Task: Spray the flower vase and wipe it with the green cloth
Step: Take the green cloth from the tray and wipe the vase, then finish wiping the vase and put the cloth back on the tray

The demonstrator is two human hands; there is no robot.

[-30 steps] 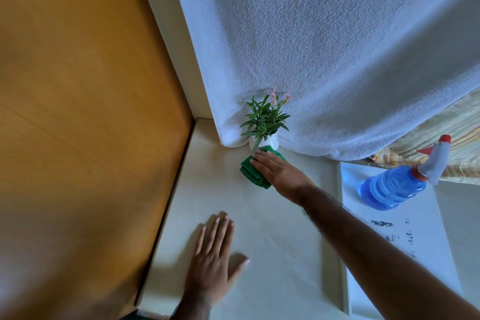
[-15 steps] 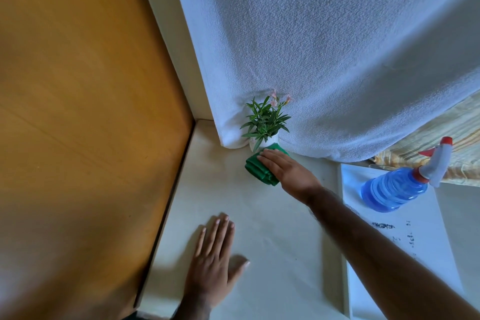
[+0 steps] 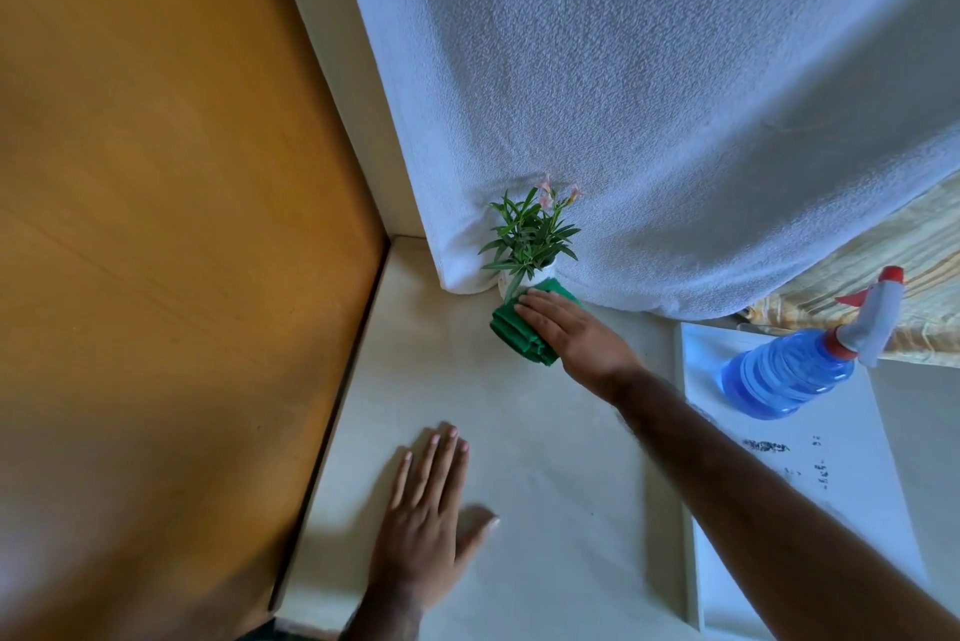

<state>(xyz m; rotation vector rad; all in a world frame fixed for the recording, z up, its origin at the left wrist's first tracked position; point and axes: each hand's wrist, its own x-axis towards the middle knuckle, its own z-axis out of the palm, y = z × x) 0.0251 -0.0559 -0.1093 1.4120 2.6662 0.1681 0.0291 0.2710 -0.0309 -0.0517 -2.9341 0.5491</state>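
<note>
- Head view, starting at the far left: a big brown board (image 3: 171, 224) stands along the edge of the pale table (image 3: 561, 510).
- My left hand (image 3: 423, 515) lies flat on the table with its fingers spread wide. It holds nothing. I think it is there to keep me steady while I lean over.
- Next comes the green cloth (image 3: 519, 331), folded up thick. It sits on the table and touches the bottom of the vase (image 3: 543, 272).
- The vase is small and white, with a leafy plant in it, and stands right against the white towel (image 3: 649, 120) hanging behind it.
- My right hand (image 3: 574, 333) lies flat on top of the cloth, fingers straight, pressing it to the vase. It is not closed around the cloth. I think I am wiping the vase low down.
- Far right, the blue spray bottle (image 3: 789, 375) stands well apart on a white sheet (image 3: 810, 495). No hand is on it, so I guess the spraying is done.
</note>
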